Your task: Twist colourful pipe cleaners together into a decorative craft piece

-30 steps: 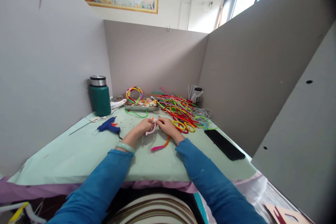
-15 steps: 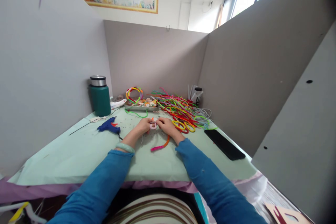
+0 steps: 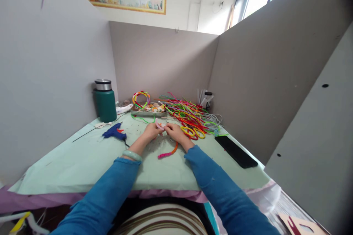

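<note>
Over the middle of the cloth, my left hand [image 3: 151, 131] and my right hand [image 3: 174, 132] meet with fingers pinched together. Between them is a pale pink pipe cleaner [image 3: 159, 125], its upper part sticking up from the left fingertips. The right fingertips press against its lower end, where the fingers partly cover it. A wrapped strip of pipe cleaner, orange turning to magenta [image 3: 167, 155], curves out below my right hand and rests on the cloth; its upper end is hidden by that hand.
Left stand a green bottle [image 3: 106, 102] and a blue glue gun [image 3: 115, 132]. Behind my hands are a metal tray [image 3: 149, 114] of small pieces, a coloured ring [image 3: 133, 99] and a heap of pipe cleaners [image 3: 190, 114]. Yellow-handled scissors [image 3: 199, 133] and a black phone [image 3: 235, 151] lie right.
The pale pink pipe cleaner was a small curl hanging below the fingertips; now it points upward between them. Both hands stay in nearly the same place.
</note>
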{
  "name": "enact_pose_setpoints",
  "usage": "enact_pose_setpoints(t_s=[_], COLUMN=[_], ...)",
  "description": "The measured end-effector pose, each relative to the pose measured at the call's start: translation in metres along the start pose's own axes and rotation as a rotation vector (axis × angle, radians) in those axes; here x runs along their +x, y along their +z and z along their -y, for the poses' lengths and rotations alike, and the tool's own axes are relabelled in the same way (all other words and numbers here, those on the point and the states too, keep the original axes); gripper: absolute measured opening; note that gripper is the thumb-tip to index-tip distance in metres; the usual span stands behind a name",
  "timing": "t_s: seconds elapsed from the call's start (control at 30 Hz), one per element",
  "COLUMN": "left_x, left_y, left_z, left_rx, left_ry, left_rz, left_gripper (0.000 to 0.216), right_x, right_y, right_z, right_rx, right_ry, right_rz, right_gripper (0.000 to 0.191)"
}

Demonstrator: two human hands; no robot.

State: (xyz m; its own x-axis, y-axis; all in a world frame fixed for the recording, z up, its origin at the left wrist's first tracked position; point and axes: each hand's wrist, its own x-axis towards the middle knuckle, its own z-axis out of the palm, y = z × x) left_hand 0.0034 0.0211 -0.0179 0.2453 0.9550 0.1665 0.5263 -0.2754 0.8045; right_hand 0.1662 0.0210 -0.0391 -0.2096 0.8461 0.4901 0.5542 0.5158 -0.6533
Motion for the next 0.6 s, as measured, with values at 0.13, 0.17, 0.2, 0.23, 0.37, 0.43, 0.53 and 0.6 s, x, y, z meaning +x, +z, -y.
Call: enact_pose_setpoints(t_s=[0.13,0.17,0.2,0.23,0.37,0.43,0.53,0.6], left_x=[0.0011,0.0015,0.0019,0.0023,0.0041,0.0046,0.0046,0.004], left_y=[0.0002,0.0003,0.0005,0.0006,0.0015,0.0015,0.0006,-0.0006], left_z=[-0.0002,-0.0005,-0.0007,-0.0009,-0.0001,0.0009,0.0014,0.0007], left_rx=[-0.021,-0.024,-0.03,-0.039,-0.055,-0.04,-0.007,0.007], left_ry=[0.054,0.061,0.066,0.072,0.08,0.088,0.133,0.166], left_rz=[-0.035,-0.045,-0.057,-0.069,-0.094,-0.1,-0.102,-0.092], left_gripper=[0.019,0.018,0.017,0.016,0.018,0.02,0.023,0.022], right_x=[-0.0002,-0.0003,-0.0003,-0.0004,-0.0003,0.0002,0.001,0.0012], right_y=[-0.0001,-0.0002,-0.0002,-0.0003,-0.0005,-0.0002,0.0003,0.0002], right_z=[0.0012,0.0016,0.002,0.0023,0.0026,0.0017,-0.0004,-0.0014], right_rx=[-0.001,-0.003,-0.006,-0.01,-0.016,-0.017,-0.023,-0.026], right_ry=[-0.003,-0.001,0.001,0.004,0.01,0.01,0.011,0.014], right_rz=[0.005,0.004,0.004,0.004,0.01,0.009,0.009,0.012], right_gripper=[0.024,0.025,0.025,0.026,0.026,0.025,0.025,0.026])
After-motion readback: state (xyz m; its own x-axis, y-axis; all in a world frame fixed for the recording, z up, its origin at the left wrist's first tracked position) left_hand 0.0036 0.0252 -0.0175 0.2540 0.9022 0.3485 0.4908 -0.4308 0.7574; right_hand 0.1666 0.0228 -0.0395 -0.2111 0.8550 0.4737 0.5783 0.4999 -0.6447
